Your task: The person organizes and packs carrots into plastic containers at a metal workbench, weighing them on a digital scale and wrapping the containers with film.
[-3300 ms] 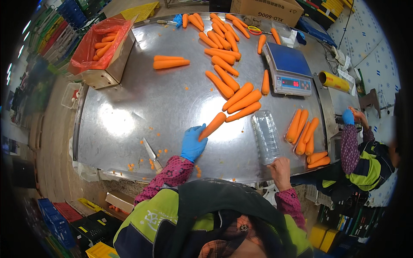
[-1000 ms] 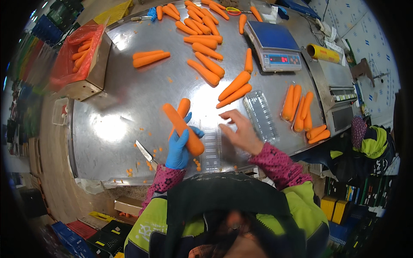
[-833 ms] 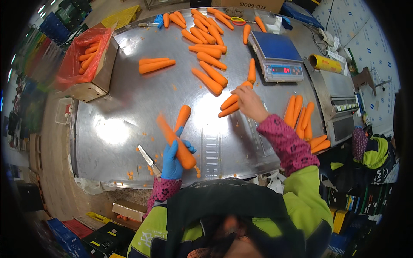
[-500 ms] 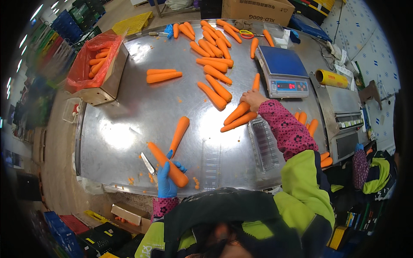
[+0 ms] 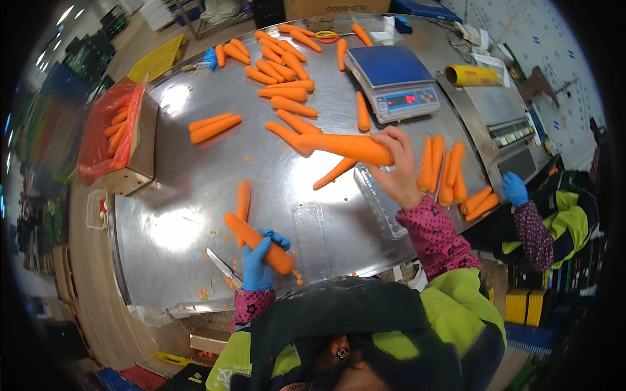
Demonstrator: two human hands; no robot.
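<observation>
Orange tapered carrots, likely firm and slick, suit thick-end holds: the bare right hand is wrapped closely round one there, the blue-gloved left hand curled round another

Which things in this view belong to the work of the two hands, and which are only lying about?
Seemingly in the work:
- carrot in the blue-gloved left hand
- second carrot in the bare right hand
- clear plastic tray nearby

Probably just lying about:
- knife
- scissors
- yellow roll
</observation>
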